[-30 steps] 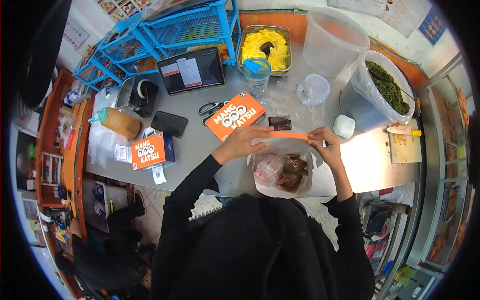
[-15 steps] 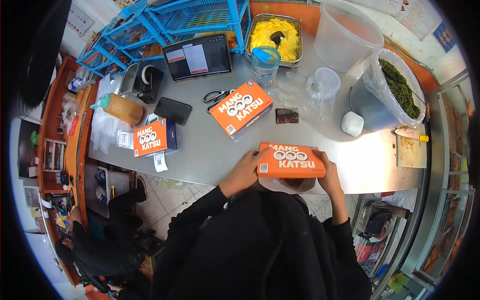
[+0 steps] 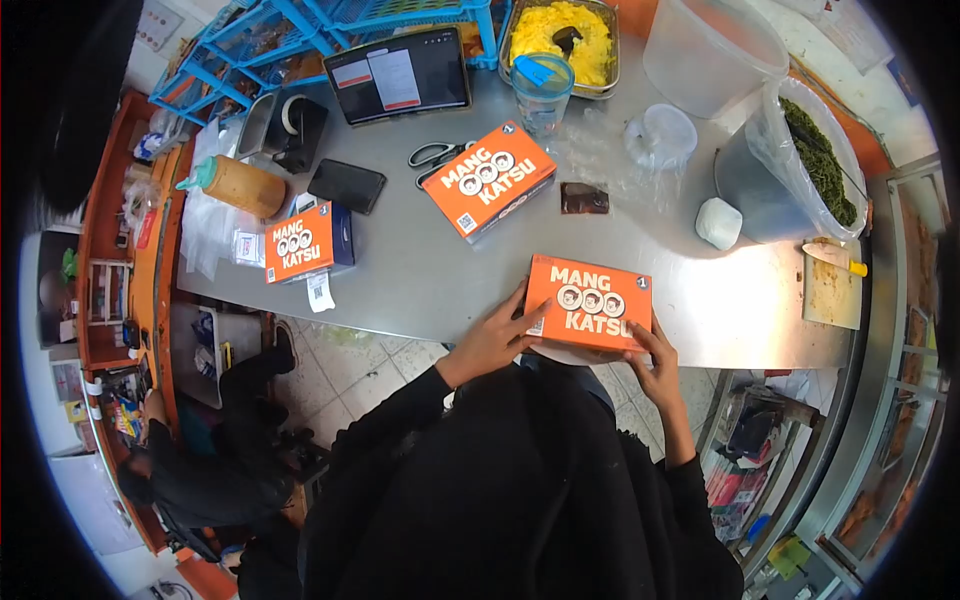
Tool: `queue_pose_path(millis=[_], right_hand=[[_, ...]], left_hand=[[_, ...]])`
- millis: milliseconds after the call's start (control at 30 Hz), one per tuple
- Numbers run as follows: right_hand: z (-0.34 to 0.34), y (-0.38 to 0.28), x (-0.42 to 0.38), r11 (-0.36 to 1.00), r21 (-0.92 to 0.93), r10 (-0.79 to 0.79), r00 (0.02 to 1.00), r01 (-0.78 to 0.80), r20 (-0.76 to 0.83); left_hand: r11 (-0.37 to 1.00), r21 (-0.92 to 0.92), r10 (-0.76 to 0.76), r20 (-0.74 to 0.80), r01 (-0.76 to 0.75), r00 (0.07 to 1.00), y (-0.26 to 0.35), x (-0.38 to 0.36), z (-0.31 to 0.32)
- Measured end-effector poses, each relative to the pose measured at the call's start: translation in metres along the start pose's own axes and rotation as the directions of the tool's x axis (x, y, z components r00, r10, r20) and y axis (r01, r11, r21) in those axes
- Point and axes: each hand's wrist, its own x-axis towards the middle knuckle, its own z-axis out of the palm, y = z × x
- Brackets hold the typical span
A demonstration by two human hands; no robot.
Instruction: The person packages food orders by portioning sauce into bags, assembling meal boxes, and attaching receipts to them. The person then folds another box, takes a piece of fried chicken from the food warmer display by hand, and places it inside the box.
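An orange food box [image 3: 591, 279] with white "MANG KATSU" lettering is at the near edge of the metal counter, its lid facing up. My left hand [image 3: 494, 342] grips its left side, fingers resting on the lid's lower left corner. At the lower right corner, my right hand [image 3: 655, 362] holds the other side, fingertips on the lid. A pale strip shows under the box's front edge; the inside is hidden. Beyond it lies a second orange box [image 3: 487, 180] with black-handled scissors [image 3: 436, 154] beside it. A smaller orange box [image 3: 300, 243] stands to the left with a paper receipt [image 3: 320, 291] hanging from it.
At the back are a tablet [image 3: 398, 80], a tray of yellow food [image 3: 590, 45] and a cup [image 3: 541, 98]. A phone [image 3: 346, 187] and sauce bottle [image 3: 240, 187] lie left. On the right are a lined bucket [image 3: 752, 170] and a knife [image 3: 835, 257]. Another person [image 3: 210, 475] is at lower left.
The box in my hands has tipped so its lid now faces me more fully. Its front opening, visible before, is closed up or out of sight. My fingers have moved onto the lid.
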Motion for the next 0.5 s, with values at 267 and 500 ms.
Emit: queue_pose_path(millis=[267, 500], right_hand=[[0.018, 0.014, 0.000, 0.889, -0.415, -0.215, 0.977, 0.193, -0.006], [0.032, 0.027, 0.012, 0.864, -0.452, -0.228, 0.973, 0.221, 0.041]], left_hand=[[0.887, 0.424, 0.170, 0.070, -0.183, 0.983, 0.002, 0.001, 0.003], [0.756, 0.567, 0.502, -0.182, -0.327, 0.846, -0.032, 0.012, 0.026]])
